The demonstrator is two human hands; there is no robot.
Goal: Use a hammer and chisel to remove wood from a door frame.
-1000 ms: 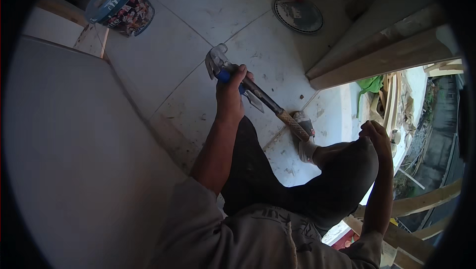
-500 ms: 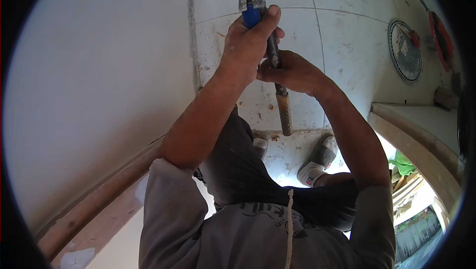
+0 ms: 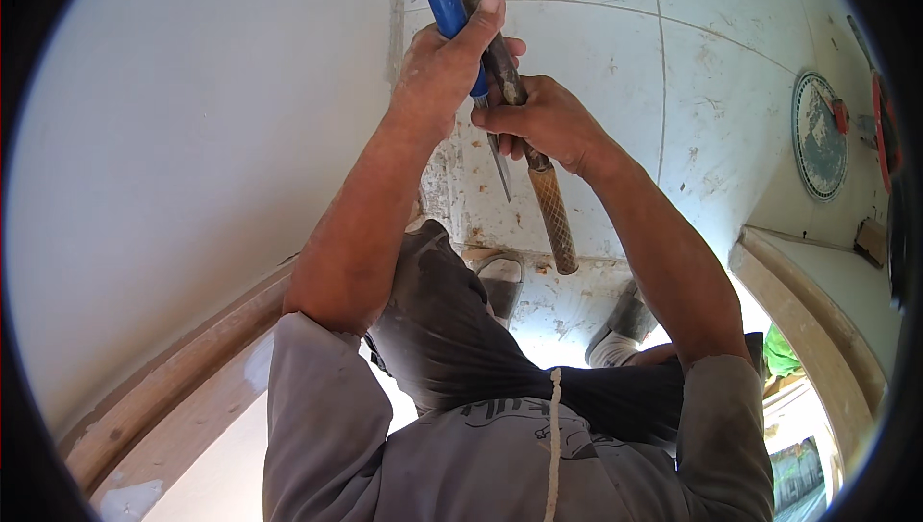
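Upper centre, my left hand [image 3: 437,70] grips a claw hammer [image 3: 552,210] just below its metal head, together with a blue-handled tool [image 3: 447,11] whose flat metal blade points down toward me. My right hand [image 3: 543,118] is closed on the hammer's shaft lower down, its thumb lying by the blue tool's blade. The hammer's patterned grip hangs free below that hand. The head points away from me, over the tiles.
A white wall [image 3: 192,137] fills the left, above a wooden beam [image 3: 173,378]. The dirty tiled floor [image 3: 716,118] holds a round dusty disc [image 3: 812,137] and a red item [image 3: 880,128] at right. A wooden frame [image 3: 798,320] borders a bright opening below.
My right hand has left the knee and taken hold of the hammer's shaft. The view has turned; the hammer now points away, and the blue tool's blade shows beside it again.
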